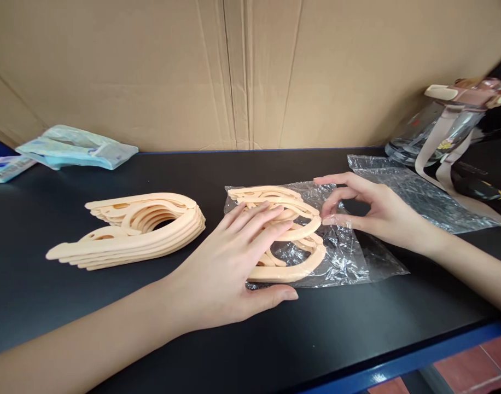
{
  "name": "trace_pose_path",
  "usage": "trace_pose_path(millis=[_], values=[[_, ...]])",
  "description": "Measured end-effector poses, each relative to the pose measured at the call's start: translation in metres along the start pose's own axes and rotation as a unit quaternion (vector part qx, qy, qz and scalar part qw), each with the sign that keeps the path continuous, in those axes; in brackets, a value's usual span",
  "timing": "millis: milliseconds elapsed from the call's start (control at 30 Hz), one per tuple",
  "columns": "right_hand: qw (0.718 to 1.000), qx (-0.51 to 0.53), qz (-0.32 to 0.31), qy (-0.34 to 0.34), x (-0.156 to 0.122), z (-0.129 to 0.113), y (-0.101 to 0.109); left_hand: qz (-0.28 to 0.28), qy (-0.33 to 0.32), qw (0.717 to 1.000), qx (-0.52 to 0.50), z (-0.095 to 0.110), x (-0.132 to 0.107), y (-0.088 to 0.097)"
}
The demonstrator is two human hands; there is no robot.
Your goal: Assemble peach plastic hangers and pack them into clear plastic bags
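Observation:
My left hand (238,257) lies flat with its fingers stretched out, resting over peach-coloured plastic folding hangers (297,271) inside a clear plastic bag (349,262). My right hand (361,205) is at the bag's right part. Its thumb and a bent finger come together on the film beside the curved end of the hangers, while the index finger reaches out along the bag's upper side. To the left of my left hand is a neat stack of several similar peach hangers (152,241), out of any bag. My left hand hides part of the bagged hangers.
Another clear plastic bag (423,191) lies flat at the right, beside a clear bottle (431,128) with a pink lid and strap. Light-blue soft packs (76,146) lie at the back left. Cardboard (160,76) stands behind the black table (217,355), which has a blue front edge.

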State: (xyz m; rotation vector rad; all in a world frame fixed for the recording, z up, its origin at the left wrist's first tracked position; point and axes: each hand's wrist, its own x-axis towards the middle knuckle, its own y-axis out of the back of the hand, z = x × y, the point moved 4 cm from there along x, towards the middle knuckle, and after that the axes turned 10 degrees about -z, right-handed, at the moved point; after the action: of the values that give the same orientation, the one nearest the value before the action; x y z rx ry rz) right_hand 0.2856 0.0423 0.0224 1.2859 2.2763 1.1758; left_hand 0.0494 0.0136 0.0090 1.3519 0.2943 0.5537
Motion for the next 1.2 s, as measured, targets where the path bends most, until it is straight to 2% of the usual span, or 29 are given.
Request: trace_pose_path(millis=[200,333,467,600,667,733,833,933,1100,1200], values=[[0.993,-0.080,0.064,-0.056,-0.005,0.015,0.020,-0.001,-0.006,1.000,0.002,-0.001,-0.001,-0.002],[0.988,-0.084,0.046,-0.118,-0.003,0.028,0.023,-0.005,-0.002,1.000,0.007,0.000,-0.001,-0.002],[0.987,-0.038,0.018,-0.154,-0.002,0.027,0.018,-0.003,-0.018,1.000,0.022,0.002,-0.001,0.000],[0.986,0.013,-0.014,-0.165,-0.002,0.027,0.013,-0.004,-0.038,0.998,0.044,0.005,-0.001,0.002],[0.986,0.001,0.013,-0.167,-0.003,0.031,0.014,-0.005,-0.040,0.998,0.046,0.006,-0.001,0.002],[0.984,-0.023,0.065,-0.164,-0.004,0.035,0.017,-0.008,-0.041,0.998,0.043,0.006,-0.001,0.002],[0.980,0.003,0.103,-0.168,-0.005,0.040,0.019,-0.013,-0.040,0.998,0.039,0.006,-0.001,0.002],[0.975,0.076,0.097,-0.185,-0.005,0.040,0.020,-0.006,-0.041,0.998,0.041,0.006,-0.001,0.002],[0.966,0.158,0.023,-0.202,-0.005,0.031,0.014,-0.010,-0.058,0.997,0.039,0.006,-0.001,0.003],[0.971,0.172,0.062,-0.153,-0.003,0.018,0.014,-0.016,-0.076,0.996,0.035,0.008,-0.001,0.003]])
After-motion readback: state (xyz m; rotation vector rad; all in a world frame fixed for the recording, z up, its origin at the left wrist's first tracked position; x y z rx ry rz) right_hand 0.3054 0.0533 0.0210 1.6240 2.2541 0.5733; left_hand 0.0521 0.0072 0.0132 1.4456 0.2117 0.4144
